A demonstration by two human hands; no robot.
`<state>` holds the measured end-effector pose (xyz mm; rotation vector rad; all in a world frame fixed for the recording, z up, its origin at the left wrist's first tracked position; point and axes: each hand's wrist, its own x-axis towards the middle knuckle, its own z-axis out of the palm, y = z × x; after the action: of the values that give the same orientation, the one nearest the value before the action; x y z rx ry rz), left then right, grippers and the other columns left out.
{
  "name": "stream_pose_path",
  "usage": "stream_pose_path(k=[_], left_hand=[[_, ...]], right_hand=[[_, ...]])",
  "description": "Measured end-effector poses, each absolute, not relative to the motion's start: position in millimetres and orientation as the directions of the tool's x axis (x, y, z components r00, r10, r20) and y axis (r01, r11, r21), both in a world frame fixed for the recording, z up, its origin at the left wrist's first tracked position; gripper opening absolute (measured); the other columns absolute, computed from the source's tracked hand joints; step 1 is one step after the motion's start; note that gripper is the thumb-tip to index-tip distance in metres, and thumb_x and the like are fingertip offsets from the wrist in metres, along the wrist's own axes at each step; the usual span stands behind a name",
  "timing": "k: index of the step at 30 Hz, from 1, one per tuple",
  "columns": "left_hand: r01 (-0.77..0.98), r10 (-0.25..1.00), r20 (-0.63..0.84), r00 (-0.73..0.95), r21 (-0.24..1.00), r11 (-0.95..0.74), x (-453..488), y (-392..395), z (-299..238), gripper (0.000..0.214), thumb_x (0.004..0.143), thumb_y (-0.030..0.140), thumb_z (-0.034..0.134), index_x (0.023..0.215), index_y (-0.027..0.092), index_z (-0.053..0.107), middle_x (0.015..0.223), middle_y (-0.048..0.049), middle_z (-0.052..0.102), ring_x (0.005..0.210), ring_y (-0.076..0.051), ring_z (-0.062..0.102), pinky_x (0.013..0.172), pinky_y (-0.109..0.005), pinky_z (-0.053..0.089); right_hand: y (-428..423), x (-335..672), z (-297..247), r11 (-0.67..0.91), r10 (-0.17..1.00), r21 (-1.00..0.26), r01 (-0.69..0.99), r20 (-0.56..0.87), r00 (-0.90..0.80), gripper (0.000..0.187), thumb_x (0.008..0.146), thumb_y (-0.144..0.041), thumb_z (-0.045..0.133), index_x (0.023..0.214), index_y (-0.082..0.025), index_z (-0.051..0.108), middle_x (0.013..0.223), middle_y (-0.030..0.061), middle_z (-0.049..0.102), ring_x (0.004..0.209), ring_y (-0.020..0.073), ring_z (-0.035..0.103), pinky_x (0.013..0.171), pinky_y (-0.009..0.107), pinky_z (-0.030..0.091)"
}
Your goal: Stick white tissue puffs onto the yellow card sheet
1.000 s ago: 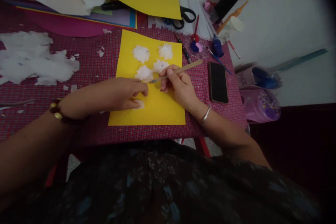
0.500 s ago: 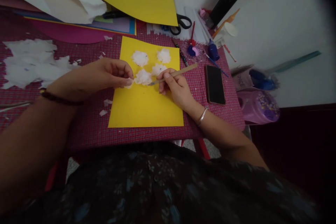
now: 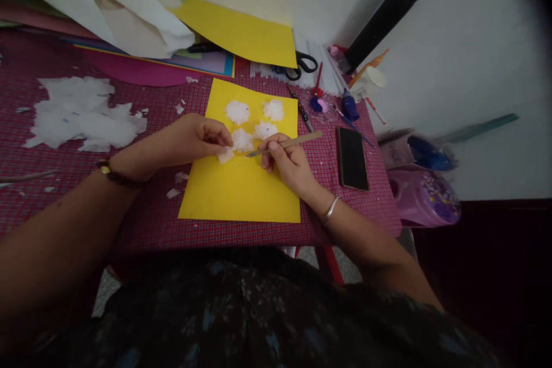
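A yellow sheet of paper [image 3: 241,192] lies on the table, bearing several fluffy white paper flowers, one of them the lower-left flower [image 3: 242,140]. My left hand [image 3: 202,137] pinches a small white paper scrap [image 3: 225,155] over the sheet's left edge, beside that flower. In my right hand [image 3: 284,161] is a paintbrush [image 3: 302,138] with a flat pale handle, gripped like a pen. Its tip points left, just under the lower-left flower. Parts of the lower flowers sit behind my fingers.
White paper pieces [image 3: 81,115] are heaped on the checkered cloth [image 3: 150,215] at left. A phone [image 3: 352,158] lies at right, near a blue paint bottle [image 3: 349,105] and paint palette [image 3: 319,104]. Scissors [image 3: 302,66] and coloured papers are at the back.
The view has shifted, so the table appears lower in the picture. The paper scrap in my left hand shows more plainly. Both hands keep their hold.
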<state>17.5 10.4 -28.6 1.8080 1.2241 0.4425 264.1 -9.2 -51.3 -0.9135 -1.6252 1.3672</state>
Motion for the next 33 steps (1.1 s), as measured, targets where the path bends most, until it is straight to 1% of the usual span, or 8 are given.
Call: stream_pose_path(k=[4,8,12,17,21,27,30,33], left_hand=[[0.602,0.861,-0.086,0.501,0.75,-0.275,22.0,11.6,-33.3,0.024,0.074,0.032,0.054,0.082,0.017,0.071,0.085,-0.0062,0.074,0.079,-0.02,0.066,0.074,-0.03,0.045],[0.609,0.851,0.023,0.525,0.689,-0.394,27.8,13.4,-39.3,0.02,0.075,0.03,0.054,0.077,0.017,0.07,0.085,-0.007,0.071,0.08,-0.019,0.065,0.075,-0.029,0.045],[0.641,0.895,0.021,0.446,0.69,-0.336,32.0,13.3,-43.4,0.021,0.075,0.031,0.055,0.08,0.017,0.069,0.081,-0.0056,0.07,0.075,-0.017,0.063,0.071,-0.028,0.045],[0.576,0.937,-0.012,0.35,0.792,-0.205,38.5,13.8,-46.1,0.025,0.07,0.038,0.057,0.082,0.017,0.064,0.075,-0.0045,0.068,0.068,-0.017,0.061,0.065,-0.028,0.046],[0.555,0.939,-0.003,0.345,0.807,-0.201,38.9,15.4,-46.5,0.024,0.066,0.038,0.06,0.08,0.018,0.061,0.073,-0.0027,0.066,0.068,-0.017,0.06,0.065,-0.028,0.045],[0.557,0.94,0.009,0.342,0.803,-0.211,34.8,17.3,-48.4,0.018,0.067,0.036,0.062,0.073,0.02,0.056,0.067,-0.0014,0.062,0.064,-0.016,0.055,0.059,-0.027,0.039],[0.551,0.936,0.005,0.351,0.807,-0.211,35.2,18.0,-47.7,0.017,0.066,0.035,0.063,0.072,0.02,0.057,0.066,-0.0009,0.061,0.065,-0.016,0.054,0.06,-0.027,0.039],[0.534,0.949,0.011,0.315,0.825,-0.187,36.0,18.1,-46.8,0.019,0.068,0.036,0.065,0.073,0.019,0.057,0.067,-0.0001,0.06,0.065,-0.016,0.055,0.062,-0.028,0.041]], right_hand=[[-7.6,264.3,-53.0,0.175,0.9,-0.984,0.016,0.153,-0.409,0.042,0.096,-0.063,0.053,0.09,-0.022,0.056,0.064,-0.0046,0.057,0.056,0.0084,0.051,0.054,0.024,0.043],[-8.0,264.9,-53.5,0.192,0.905,-0.981,0.019,0.17,-0.391,0.042,0.096,-0.063,0.053,0.09,-0.022,0.057,0.065,-0.0045,0.056,0.056,0.0087,0.051,0.054,0.024,0.043],[-14.2,264.4,-51.7,0.279,0.887,-0.959,0.041,0.242,-0.394,0.04,0.099,-0.06,0.048,0.093,-0.022,0.058,0.068,-0.0039,0.056,0.058,0.0087,0.052,0.056,0.025,0.044],[-21.7,261.8,-52.9,0.369,0.823,-0.922,0.114,0.267,-0.502,0.036,0.103,-0.055,0.044,0.1,-0.022,0.059,0.077,-0.0012,0.059,0.066,0.0103,0.055,0.06,0.026,0.046],[-20.6,260.1,-57.7,0.424,0.784,-0.886,0.189,0.255,-0.566,0.031,0.105,-0.048,0.042,0.108,-0.022,0.06,0.085,0.0009,0.062,0.074,0.0124,0.06,0.068,0.028,0.05],[-17.6,257.9,-57.3,0.471,0.761,-0.846,0.249,0.246,-0.601,0.025,0.105,-0.038,0.043,0.11,-0.021,0.061,0.093,0.003,0.066,0.081,0.0127,0.063,0.08,0.031,0.053],[-17.5,257.4,-55.8,0.511,0.749,-0.805,0.301,0.246,-0.615,0.024,0.105,-0.035,0.044,0.112,-0.021,0.062,0.095,0.004,0.068,0.087,0.0143,0.064,0.085,0.033,0.053],[-18.7,257.5,-55.9,0.573,0.722,-0.737,0.359,0.246,-0.647,0.026,0.106,-0.034,0.04,0.114,-0.022,0.062,0.105,0.0062,0.069,0.095,0.0167,0.065,0.09,0.035,0.053]])
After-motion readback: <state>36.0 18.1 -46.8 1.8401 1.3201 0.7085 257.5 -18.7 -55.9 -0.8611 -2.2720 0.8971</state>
